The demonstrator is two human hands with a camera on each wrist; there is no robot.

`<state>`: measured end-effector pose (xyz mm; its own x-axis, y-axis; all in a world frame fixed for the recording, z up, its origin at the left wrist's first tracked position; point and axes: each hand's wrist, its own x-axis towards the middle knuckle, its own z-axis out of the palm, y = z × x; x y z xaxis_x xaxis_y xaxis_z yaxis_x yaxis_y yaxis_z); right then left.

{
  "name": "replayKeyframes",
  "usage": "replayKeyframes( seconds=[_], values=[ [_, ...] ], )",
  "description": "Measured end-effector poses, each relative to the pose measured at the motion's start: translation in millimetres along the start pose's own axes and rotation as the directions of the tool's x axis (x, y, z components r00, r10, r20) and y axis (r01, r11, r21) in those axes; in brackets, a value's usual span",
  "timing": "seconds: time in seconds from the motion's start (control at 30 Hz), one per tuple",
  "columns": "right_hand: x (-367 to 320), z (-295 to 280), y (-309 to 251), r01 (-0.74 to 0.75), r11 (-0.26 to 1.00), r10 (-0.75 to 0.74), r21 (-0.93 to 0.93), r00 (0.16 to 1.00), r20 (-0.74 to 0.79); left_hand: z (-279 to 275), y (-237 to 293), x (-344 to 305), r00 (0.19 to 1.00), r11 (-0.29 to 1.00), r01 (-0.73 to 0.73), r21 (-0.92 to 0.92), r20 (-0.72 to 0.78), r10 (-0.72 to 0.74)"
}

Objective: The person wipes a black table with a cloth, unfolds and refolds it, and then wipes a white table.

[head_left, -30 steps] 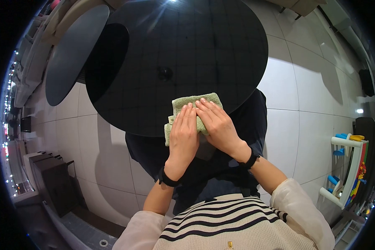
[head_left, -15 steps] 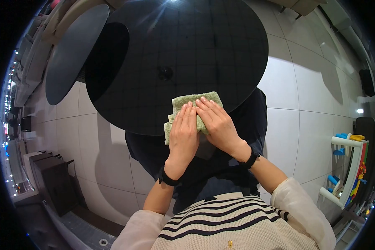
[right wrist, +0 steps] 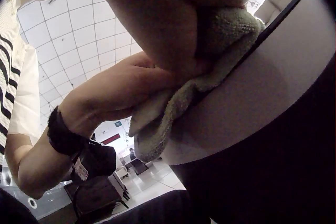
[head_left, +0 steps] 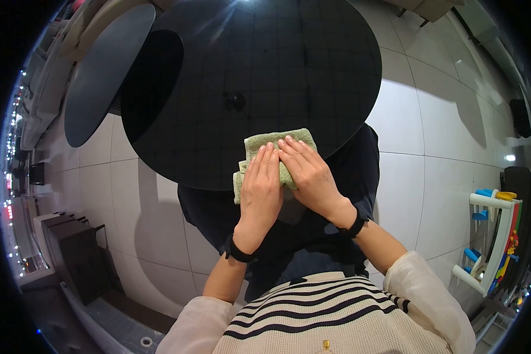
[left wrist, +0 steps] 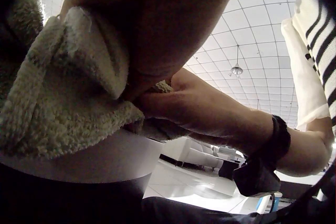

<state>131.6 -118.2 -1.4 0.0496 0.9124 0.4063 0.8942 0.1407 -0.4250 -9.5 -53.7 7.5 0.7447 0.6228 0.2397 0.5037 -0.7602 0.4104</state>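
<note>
A folded light green towel [head_left: 271, 140] lies at the near edge of a round black table [head_left: 289, 76]. My left hand [head_left: 262, 187] rests on its left half with the fingers straight and together, pointing away from me. On the right half lies my right hand [head_left: 310, 177], fingers also extended and angled inward, so the fingertips of both hands almost meet. In the left wrist view the towel [left wrist: 58, 103] bunches in thick folds beneath the palm. From the right wrist, a corner of the towel [right wrist: 152, 142] hangs slightly over the table rim.
A smaller grey oval tabletop [head_left: 109, 76] stands beside the round table on the left. On the right is a white rack [head_left: 494, 239] with blue and yellow pieces. A dark cabinet [head_left: 74, 253] is at lower left. Pale floor tiles [head_left: 401, 189] surround the table.
</note>
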Motion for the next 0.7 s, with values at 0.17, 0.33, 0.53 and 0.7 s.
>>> replayKeyframes(
  seconds=[0.17,0.33,0.53,0.7],
  values=[
    [-1.1,1.1,-1.0,-0.034,0.999,0.034,0.03,0.999,0.003,0.5,-0.4,0.1,1.0,1.0,0.001,-0.001,-0.002,-0.001],
    [-1.0,1.2,0.1,-0.02,1.0,0.02,0.015,1.0,0.003,-0.4,0.3,0.2,1.0,1.0,0.005,-0.011,-0.001,-0.005],
    [0.0,-0.2,-0.2,-0.001,1.0,0.001,0.003,1.0,-0.003,-1.4,0.7,0.4,1.0,1.0,0.004,-0.005,0.004,-0.004],
    [-0.2,-1.1,-0.1,-0.003,1.0,0.003,-0.008,1.0,0.004,-1.0,0.4,1.2,1.0,1.0,0.009,-0.022,0.003,-0.008]
  ],
)
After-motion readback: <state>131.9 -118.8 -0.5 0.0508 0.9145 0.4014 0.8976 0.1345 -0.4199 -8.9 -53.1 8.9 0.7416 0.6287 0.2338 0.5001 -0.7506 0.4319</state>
